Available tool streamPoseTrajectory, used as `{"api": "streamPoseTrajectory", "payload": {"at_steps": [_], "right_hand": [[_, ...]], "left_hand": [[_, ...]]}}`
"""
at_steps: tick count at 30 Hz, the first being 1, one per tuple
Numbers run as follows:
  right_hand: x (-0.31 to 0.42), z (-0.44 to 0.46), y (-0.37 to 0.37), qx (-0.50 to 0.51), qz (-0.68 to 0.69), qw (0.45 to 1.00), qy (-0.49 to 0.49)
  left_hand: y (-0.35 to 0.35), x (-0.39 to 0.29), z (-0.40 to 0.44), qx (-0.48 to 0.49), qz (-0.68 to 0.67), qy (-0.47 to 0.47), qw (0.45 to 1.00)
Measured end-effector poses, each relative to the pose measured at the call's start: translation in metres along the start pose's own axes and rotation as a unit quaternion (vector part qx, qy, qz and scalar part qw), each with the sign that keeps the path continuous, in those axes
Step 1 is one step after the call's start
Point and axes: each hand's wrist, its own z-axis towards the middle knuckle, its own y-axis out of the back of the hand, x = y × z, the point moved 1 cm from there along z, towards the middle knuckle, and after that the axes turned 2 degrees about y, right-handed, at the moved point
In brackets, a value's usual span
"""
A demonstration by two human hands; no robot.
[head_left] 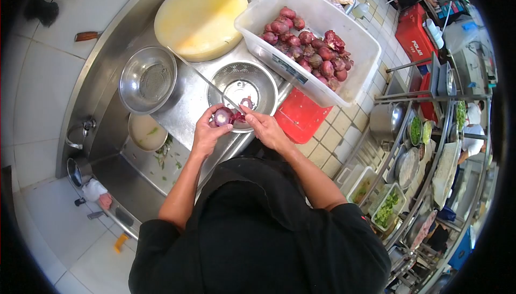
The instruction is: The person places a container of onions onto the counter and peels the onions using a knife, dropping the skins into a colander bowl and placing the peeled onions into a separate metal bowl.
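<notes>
A white tub [361, 47] of red onions [325, 55] sits at 1 o'clock from a metal strainer [227, 75] as a long knife [215, 88], gripped in the right hand [263, 127], points to 11 o'clock. The left hand [203, 132] pinches 1 onion [222, 115] over the strainer's 7 o'clock edge. Should the onion prove slick, the blade could skid into the left hand, or the onion drop.
</notes>
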Motion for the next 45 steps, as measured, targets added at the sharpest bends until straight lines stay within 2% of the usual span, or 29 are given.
{"api": "streamPoseTrajectory", "payload": {"at_steps": [5,8,11,17,19,21,28,31,33,34,37,40,42,45], "right_hand": [[-0.007,-0.003,-0.010,-0.004,-0.061,0.990,0.129],[0.002,-0.008,-0.012,0.008,-0.135,0.987,0.085],[-0.001,-0.006,-0.011,0.015,-0.142,0.987,0.069],[-0.020,0.005,-0.014,-0.007,-0.028,0.997,0.072],[-0.017,0.005,-0.011,-0.007,-0.007,1.000,0.006],[-0.012,0.004,-0.009,-0.009,0.009,1.000,-0.028],[-0.023,0.009,-0.004,-0.046,0.055,0.996,-0.045],[0.002,0.000,0.000,0.022,0.074,0.992,-0.095],[0.010,-0.004,-0.001,0.060,0.073,0.992,-0.079],[0.005,-0.004,-0.005,0.064,0.061,0.995,-0.037],[0.002,-0.003,-0.010,0.045,0.015,0.998,0.034],[0.004,-0.002,-0.010,0.015,-0.042,0.998,0.036],[-0.003,0.001,-0.010,-0.006,-0.075,0.995,0.071],[-0.012,0.008,-0.004,-0.002,-0.034,0.999,0.009]], "left_hand": [[0.001,0.007,0.006,-0.027,0.013,0.003,1.000],[0.000,0.009,0.008,-0.028,0.026,-0.012,0.999],[-0.001,0.010,0.008,-0.036,0.022,-0.019,0.999],[0.000,0.009,0.003,-0.027,0.006,-0.014,1.000],[0.003,0.008,0.003,-0.025,0.016,-0.003,1.000],[0.005,0.010,0.002,-0.003,-0.002,-0.009,1.000],[0.011,0.010,0.002,0.088,-0.112,-0.004,0.990],[0.014,0.015,0.008,0.046,-0.089,0.014,0.995],[0.008,0.010,0.007,0.025,-0.095,0.021,0.995],[0.005,0.009,0.007,0.016,-0.097,0.025,0.995],[0.001,0.010,0.009,0.008,-0.121,0.017,0.993],[0.006,0.018,0.013,-0.008,-0.113,0.002,0.994],[0.009,0.017,0.012,0.002,-0.105,0.027,0.994],[0.015,0.012,0.009,0.048,-0.120,0.046,0.991]]}}
